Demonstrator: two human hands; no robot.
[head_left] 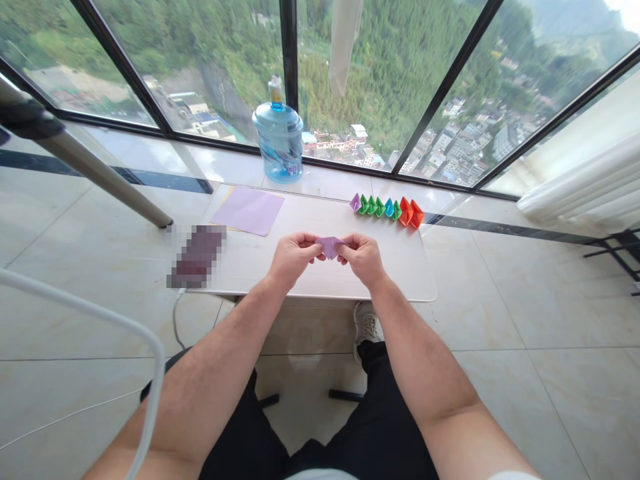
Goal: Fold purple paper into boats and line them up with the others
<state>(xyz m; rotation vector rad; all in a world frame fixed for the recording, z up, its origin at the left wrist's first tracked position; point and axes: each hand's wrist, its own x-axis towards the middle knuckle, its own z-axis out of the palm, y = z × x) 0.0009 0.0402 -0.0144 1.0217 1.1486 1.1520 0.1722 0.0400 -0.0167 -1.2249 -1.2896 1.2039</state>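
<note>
While the person sits at the low pale worktop, a big blue water bottle stands beyond its far edge, by the window. Near the far left corner lies a flat purple sheet of paper, with a yellow edge showing from under it. Over the middle of the worktop, the left hand and the right hand face each other, each grip pinched close, thumb against fingers, on one end of the same piece. Towards the far right corner, along the far edge, sits a row of folded paper shapes in purple, green, blue and orange-red.

Smallest of all is the folded purple paper between those two grips. I'd judge it next to weightless, thin in a single layer but fairly stiff where the folds stack up, and dry enough not to slip. It would crush or tear easily if tugged, so the thick outer ends seem the right place to hold, lightly, with the fingertips, leaving the middle unpressed. Its finer creases are too small for me to make out.
</note>
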